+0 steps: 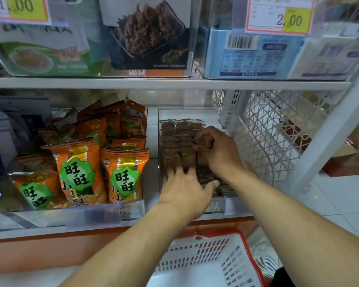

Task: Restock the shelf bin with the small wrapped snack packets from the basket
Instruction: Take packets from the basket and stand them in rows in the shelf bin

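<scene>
Left hand (181,186) flat, fingers straight, bracing packet rows (174,141) in bin (229,200) so they stay upright; rt hand (215,151) curled, pinching packets to tuck in.

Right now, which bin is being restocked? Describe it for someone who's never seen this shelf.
Lower shelf, right of the orange snack bags: the clear bin beside the white lattice basket. Only it holds tight rows of small brown packets, with both hands in it.
</scene>
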### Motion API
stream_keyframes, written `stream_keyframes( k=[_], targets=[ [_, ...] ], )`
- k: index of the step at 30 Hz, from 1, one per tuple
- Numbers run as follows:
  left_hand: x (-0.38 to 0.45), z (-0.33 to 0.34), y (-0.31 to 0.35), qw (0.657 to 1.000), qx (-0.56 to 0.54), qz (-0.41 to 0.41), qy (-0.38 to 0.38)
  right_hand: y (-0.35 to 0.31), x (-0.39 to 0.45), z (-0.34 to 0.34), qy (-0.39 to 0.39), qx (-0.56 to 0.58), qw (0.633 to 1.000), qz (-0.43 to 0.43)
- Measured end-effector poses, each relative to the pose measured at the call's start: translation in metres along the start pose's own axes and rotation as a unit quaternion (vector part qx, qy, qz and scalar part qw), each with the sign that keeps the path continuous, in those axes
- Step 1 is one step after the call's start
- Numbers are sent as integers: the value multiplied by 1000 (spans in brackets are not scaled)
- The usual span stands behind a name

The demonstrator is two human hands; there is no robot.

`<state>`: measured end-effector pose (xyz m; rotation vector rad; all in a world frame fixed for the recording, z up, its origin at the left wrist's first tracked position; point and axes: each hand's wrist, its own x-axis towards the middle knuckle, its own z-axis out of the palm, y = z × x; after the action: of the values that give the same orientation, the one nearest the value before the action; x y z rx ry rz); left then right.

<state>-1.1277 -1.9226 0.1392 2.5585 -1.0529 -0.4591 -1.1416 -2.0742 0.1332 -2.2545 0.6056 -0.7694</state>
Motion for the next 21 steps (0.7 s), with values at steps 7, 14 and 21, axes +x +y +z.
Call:
stream_keyframes(
  k=[7, 14, 21],
  targets=[
    [10, 7, 1, 998, 58, -16, -10, 15, -2, -20, -23, -18, 998, 60],
    [17, 12, 0, 994, 106, -12, -22, 22, -1, -22, -107, -110, 988, 27],
    [21, 13, -3, 991, 128, 9, -29, 18, 3, -23, -146, -119, 982, 4]
  ],
)
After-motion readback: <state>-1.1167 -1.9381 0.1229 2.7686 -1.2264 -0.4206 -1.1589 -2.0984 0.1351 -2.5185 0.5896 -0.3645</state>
